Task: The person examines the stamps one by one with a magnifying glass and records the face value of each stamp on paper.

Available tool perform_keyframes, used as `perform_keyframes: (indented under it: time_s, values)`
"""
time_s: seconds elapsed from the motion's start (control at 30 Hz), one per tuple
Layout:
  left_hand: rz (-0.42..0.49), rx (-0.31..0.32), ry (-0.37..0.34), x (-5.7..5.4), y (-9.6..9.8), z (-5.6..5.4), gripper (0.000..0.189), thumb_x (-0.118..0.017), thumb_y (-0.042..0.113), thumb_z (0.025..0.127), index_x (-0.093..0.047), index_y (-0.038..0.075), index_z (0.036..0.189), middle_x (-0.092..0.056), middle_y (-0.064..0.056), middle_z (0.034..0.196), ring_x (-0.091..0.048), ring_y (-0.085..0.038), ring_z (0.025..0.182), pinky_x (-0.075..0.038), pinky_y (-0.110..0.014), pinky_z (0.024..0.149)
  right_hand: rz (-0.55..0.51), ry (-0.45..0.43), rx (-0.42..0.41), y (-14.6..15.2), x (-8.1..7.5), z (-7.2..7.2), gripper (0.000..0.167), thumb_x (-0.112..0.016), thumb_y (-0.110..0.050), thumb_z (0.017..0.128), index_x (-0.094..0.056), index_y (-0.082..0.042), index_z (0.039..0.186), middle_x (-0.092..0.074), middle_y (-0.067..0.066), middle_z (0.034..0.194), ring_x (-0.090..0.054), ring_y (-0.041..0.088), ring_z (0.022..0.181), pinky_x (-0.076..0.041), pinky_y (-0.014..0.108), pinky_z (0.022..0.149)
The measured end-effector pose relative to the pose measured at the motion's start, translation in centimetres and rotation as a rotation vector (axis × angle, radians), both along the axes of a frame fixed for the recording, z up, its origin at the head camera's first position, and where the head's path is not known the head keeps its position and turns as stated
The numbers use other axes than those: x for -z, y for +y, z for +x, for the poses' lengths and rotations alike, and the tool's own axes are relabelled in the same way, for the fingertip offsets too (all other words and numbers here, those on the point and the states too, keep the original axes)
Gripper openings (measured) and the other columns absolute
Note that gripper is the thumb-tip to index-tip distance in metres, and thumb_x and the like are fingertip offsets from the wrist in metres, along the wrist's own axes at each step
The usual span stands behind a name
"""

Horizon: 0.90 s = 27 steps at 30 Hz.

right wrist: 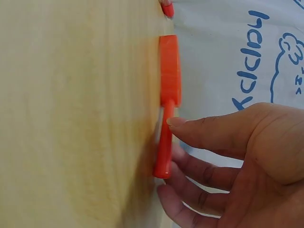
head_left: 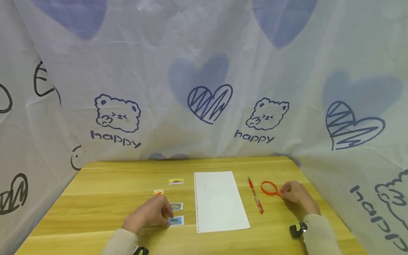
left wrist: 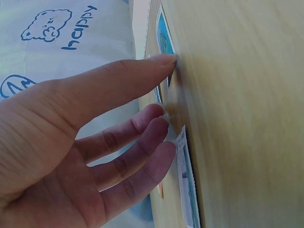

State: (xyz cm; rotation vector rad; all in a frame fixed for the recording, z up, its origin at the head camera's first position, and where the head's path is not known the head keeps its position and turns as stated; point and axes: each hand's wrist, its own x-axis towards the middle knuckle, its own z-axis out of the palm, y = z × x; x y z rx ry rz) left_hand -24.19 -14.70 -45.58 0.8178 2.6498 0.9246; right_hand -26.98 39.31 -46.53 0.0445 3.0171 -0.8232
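Observation:
My left hand (head_left: 152, 211) is low over the table, its thumb tip at the near-left edge of a blue stamp (head_left: 176, 221) that lies flat. The other fingers bend loosely. In the left wrist view another stamp (left wrist: 189, 190) lies close by the little finger. A grey stamp (head_left: 176, 206) is just beyond the blue one, and a red-and-yellow stamp (head_left: 158, 192) is partly hidden behind the hand. My right hand (head_left: 294, 191) pinches the handle of an orange-red magnifying glass (right wrist: 170, 71) between thumb and fingers; its ring (head_left: 262, 187) points left.
A white sheet of paper (head_left: 220, 202) with holes down its left edge lies mid-table. Between it and the magnifying glass is a red pen (head_left: 256, 196). A yellow stamp (head_left: 176, 181) lies farther back. Printed cloth (head_left: 204, 141) hangs behind the wooden table (head_left: 95, 202).

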Motion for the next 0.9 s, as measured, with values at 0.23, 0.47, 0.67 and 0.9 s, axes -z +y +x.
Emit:
perform_keyframes:
  time_s: [0.23, 0.47, 0.67, 0.9]
  values:
    - [0.011, 0.0, 0.007, 0.1, -0.2, 0.5, 0.021, -0.09, -0.001, 0.069, -0.08, 0.007, 0.086, -0.074, -0.004, 0.087, -0.063, -0.017, 0.076, -0.054, -0.026, 0.064, 0.03, 0.081, -0.012, -0.6, -0.6, 0.0, 0.021, -0.069, -0.003, 0.085, -0.071, 0.002, 0.105, -0.073, 0.02, 0.095, -0.067, 0.03, 0.086, -0.053, 0.04, 0.072]
    - [0.007, 0.008, 0.025, -0.1, -0.2, 0.3, 0.021, -0.09, 0.0, 0.069, -0.081, 0.006, 0.087, -0.075, -0.004, 0.088, -0.065, -0.015, 0.076, -0.055, -0.026, 0.065, 0.0, 0.117, -0.083, -2.8, -2.3, -0.1, 0.019, -0.07, -0.002, 0.086, -0.072, 0.001, 0.105, -0.073, 0.015, 0.092, -0.067, 0.026, 0.085, -0.053, 0.035, 0.072]
    - [-0.003, 0.007, 0.015, -0.2, -0.1, 0.3, 0.021, -0.09, 0.001, 0.07, -0.081, 0.006, 0.088, -0.076, -0.005, 0.09, -0.066, -0.017, 0.079, -0.058, -0.029, 0.068, -0.007, 0.127, -0.146, -4.4, -2.3, -0.3, 0.014, -0.073, -0.003, 0.087, -0.073, 0.0, 0.101, -0.074, 0.014, 0.093, -0.068, 0.025, 0.087, -0.055, 0.038, 0.075]
    - [-0.032, 0.003, 0.052, -0.9, 0.6, 0.5, 0.016, -0.088, 0.004, 0.075, -0.081, 0.007, 0.089, -0.077, -0.006, 0.09, -0.067, -0.018, 0.079, -0.058, -0.032, 0.069, -0.016, 0.126, -0.215, -5.3, -1.4, -0.6, 0.011, -0.071, 0.0, 0.087, -0.073, -0.001, 0.098, -0.072, 0.012, 0.09, -0.064, 0.022, 0.083, -0.054, 0.037, 0.075]
